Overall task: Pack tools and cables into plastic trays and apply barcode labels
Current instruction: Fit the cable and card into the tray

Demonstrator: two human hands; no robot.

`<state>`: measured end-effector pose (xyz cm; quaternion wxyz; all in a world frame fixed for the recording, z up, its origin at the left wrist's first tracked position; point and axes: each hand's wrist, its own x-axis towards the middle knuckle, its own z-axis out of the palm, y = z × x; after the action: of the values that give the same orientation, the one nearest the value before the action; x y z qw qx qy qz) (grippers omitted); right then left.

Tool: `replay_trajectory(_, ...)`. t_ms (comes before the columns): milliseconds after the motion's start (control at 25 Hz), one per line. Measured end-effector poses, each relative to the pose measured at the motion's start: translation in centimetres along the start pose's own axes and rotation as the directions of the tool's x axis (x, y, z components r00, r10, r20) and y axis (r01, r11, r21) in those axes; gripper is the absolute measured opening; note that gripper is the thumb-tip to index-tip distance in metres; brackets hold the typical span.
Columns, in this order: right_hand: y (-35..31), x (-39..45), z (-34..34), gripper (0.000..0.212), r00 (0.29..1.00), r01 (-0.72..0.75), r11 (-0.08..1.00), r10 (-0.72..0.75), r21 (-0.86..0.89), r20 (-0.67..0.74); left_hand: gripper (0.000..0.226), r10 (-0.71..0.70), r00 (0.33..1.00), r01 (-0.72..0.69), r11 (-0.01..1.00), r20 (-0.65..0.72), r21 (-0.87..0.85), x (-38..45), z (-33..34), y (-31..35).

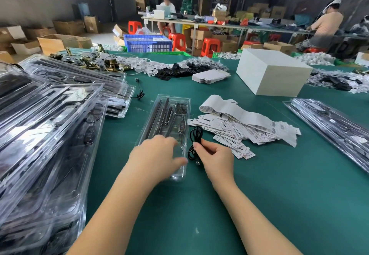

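A clear plastic tray [169, 103] lies lengthwise on the green table, holding dark metal tools and a small device with a red display. My left hand [155, 155] rests flat on the tray's near half, fingers spread over it. To its right, my right hand [214, 156] pinches a coiled black USB cable [195, 137] just beside the tray's right edge, with the plug hanging below the fingers. A heap of white barcode labels [245, 127] lies right of the tray.
Stacks of filled clear trays [50, 127] crowd the left side, and another stack [331, 123] sits at the right edge. A white box [273, 71] stands behind the labels. Piles of tags and small parts [179, 67] line the far side. People work at distant tables.
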<state>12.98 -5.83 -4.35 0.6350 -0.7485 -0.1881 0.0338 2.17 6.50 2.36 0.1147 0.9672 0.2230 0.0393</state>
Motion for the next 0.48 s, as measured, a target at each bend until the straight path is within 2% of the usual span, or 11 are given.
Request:
replay_trajectory(80, 0.2, 0.0, 0.2, 0.017, 1.0, 0.005, 1.0, -0.005, -0.004, -0.001, 0.089, 0.039, 0.992, -0.052, 0.993, 0.118, 0.109, -1.2, 1.2, -0.2)
replay_trajectory(160, 0.0, -0.1, 0.4, 0.02, 1.0, 0.025, 1.0, -0.025, -0.018, -0.005, 0.094, 0.045, 0.99, -0.048, 0.999, 0.131, 0.022, -1.8, 2.0, -0.6)
replay_trajectory(240, 0.0, -0.2, 0.4, 0.021, 0.998, 0.057, 0.998, -0.058, -0.027, -0.022, 0.09, 0.034, 0.997, -0.027, 0.995, 0.075, -0.096, -1.8, 2.4, -1.2)
replay_trajectory(480, -0.2, 0.0, -0.2, 0.019, 0.997, 0.04, 0.999, -0.04, -0.003, -0.066, 0.083, 0.097, 0.992, -0.097, 0.995, -0.079, -0.002, -1.8, 3.3, -1.1)
